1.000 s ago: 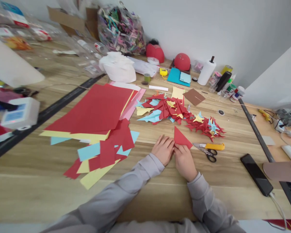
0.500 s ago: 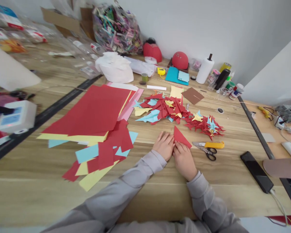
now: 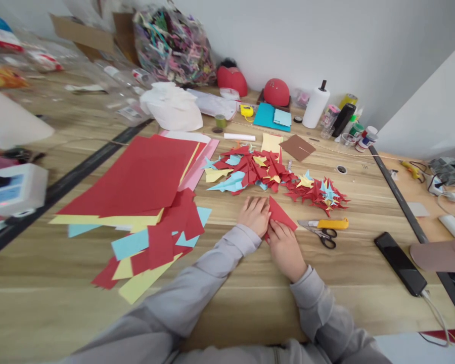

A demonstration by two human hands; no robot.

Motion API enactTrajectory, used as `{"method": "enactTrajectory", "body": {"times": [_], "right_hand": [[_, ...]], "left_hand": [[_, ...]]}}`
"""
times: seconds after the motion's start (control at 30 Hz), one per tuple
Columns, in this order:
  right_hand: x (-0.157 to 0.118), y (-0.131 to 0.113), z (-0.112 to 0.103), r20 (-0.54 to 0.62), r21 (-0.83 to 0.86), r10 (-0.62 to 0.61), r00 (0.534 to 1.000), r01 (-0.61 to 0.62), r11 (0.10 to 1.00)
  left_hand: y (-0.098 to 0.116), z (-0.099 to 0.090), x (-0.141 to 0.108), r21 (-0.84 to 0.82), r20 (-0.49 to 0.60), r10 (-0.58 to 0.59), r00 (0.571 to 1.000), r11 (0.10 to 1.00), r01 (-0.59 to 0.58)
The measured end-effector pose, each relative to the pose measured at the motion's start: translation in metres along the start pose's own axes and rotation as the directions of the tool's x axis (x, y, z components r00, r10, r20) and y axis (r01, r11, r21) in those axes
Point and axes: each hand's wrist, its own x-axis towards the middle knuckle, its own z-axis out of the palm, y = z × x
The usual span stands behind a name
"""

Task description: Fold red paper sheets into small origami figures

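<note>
folded red paper (image 3: 283, 214) partly hidden under the fingers (image 3: 279, 229)

Paper-craft workspace, kind of room uncertain: your wood-grain tabletop (image 3: 227, 313), bearing coloured paper sheets (image 3: 132, 177), folded paper pieces (image 3: 250, 169), scissors (image 3: 324, 235), a yellow-handled cutter (image 3: 331, 224), a tape measure (image 3: 246, 110) (bright yellow), lidded bottles (image 3: 366, 140) and a phone (image 3: 400, 263), against plain pale walls (image 3: 288, 40).
</note>
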Motion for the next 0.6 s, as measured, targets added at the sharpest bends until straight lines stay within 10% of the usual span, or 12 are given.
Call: {"method": "enactTrajectory", "body": {"times": [0.6], "right_hand": [[-0.002,-0.003,-0.004,0.008,0.037,-0.016,1.0,0.016,0.999]], "left_hand": [[-0.007,0.002,0.02,0.042,0.021,-0.011,1.0,0.999,0.01]]}}
